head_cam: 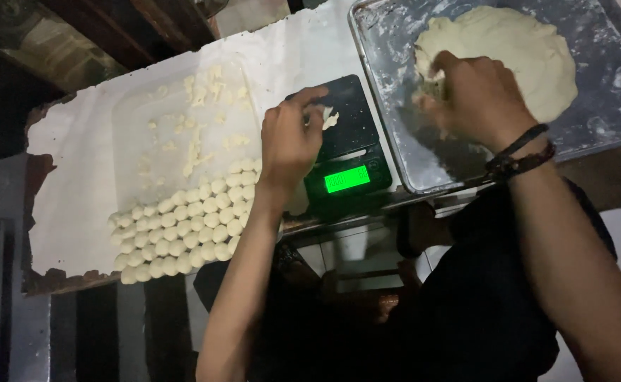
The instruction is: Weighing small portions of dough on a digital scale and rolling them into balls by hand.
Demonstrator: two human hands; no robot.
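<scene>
Item: small dough scrap, lying on the black digital scale at mid-desk, its green display glowing on the near edge.
Left hand: hovering over the scale platform, grip loosely pressed together, fingertips just beside the scrap; whether it is touching it cannot be told.
Right hand: digging into the large dough mass on the floured metal tray at far right, grip pinching off a piece.
Left of the scale: rows of dough balls and loose scraps on a white sheet.
Risks: the hand is likely pressing on the platform and skewing the reading; sticky dough is tending to tear unevenly; the left forearm is passing close to the ball rows and could flatten them.
</scene>
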